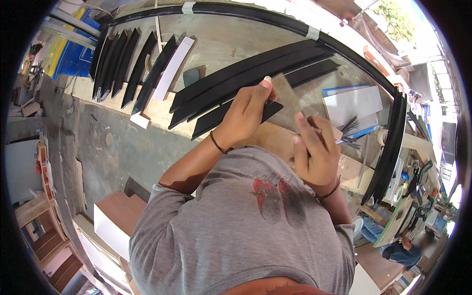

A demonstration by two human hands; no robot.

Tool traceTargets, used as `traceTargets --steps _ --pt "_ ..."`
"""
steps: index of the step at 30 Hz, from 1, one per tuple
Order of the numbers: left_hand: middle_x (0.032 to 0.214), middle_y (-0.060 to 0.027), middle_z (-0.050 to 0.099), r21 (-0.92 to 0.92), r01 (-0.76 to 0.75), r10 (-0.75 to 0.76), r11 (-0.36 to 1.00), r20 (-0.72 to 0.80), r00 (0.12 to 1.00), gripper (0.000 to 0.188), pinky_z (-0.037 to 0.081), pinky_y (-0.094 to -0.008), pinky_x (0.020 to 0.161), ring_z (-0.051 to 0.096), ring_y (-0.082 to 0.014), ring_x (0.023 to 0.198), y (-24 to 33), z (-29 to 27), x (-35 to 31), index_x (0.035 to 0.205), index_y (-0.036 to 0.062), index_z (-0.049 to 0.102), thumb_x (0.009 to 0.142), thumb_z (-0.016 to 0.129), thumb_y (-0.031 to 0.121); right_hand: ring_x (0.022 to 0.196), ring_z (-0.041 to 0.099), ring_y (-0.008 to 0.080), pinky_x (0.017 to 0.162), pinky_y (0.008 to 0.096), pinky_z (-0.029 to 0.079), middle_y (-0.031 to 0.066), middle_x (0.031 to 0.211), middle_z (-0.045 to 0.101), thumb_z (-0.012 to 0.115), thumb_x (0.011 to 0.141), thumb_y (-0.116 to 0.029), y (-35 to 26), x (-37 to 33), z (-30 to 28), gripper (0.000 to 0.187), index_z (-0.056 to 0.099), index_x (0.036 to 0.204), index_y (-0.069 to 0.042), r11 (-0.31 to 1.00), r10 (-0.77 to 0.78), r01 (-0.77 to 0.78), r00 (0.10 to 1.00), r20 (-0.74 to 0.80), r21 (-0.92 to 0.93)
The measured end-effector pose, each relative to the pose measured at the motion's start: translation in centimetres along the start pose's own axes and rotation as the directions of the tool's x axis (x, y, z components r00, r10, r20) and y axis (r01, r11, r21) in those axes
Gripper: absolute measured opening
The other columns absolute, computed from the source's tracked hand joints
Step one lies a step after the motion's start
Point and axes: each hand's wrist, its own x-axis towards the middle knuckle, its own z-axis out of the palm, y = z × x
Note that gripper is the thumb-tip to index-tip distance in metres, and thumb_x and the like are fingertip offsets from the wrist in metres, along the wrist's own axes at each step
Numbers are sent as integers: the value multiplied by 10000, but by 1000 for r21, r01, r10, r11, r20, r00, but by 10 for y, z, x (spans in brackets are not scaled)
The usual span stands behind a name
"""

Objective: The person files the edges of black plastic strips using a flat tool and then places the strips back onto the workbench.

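Note:
Near the middle, my left hand is closed, thumb raised, on a thin brownish flat strip that juts out to its right. What the strip is made of I cannot tell. Beneath that hand lies a short black strip, partly covered by it. My right hand hovers a little to the right, its thumb and index finger apart, the other fingers curled, and nothing visible between them. Longer black strips rest side by side just beyond my left hand.
Several shorter black strips and a white strip stand at the left of the workbench. A long black frame curves along its far side. White-and-blue sheets and black bristles lie right. Another person sits at lower right.

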Motion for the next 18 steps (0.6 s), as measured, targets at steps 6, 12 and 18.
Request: traceTargets --steps 6,12,18 --pt "642 -64 451 16 -69 69 998 0 998 527 363 -321 599 395 -141 624 0 8 -1 801 -43 522 1048 327 380 714 627 220 617 318 507 140 1003 565 650 785 -1 4 10 4 464 643 1235 -113 999 16 -16 1000 10 -34" --pt "626 -61 384 -13 28 -28 1000 -15 999 491 330 -323 573 343 -141 616 -2 5 -3 799 -36 493 1048 327 353 729 629 235 638 324 509 142 1020 573 641 798 -3 -1 -12 1 477 619 1263 -107 997 42 -45 998 45 65" --pt "649 -39 349 -79 156 -154 985 32 988 453 332 -301 594 341 -121 644 10 1 3 785 -12 479 1032 384 357 762 611 238 677 317 499 160 1000 586 617 813 17 15 3 4 463 611 1268 -69 993 98 -96 995 -26 69"
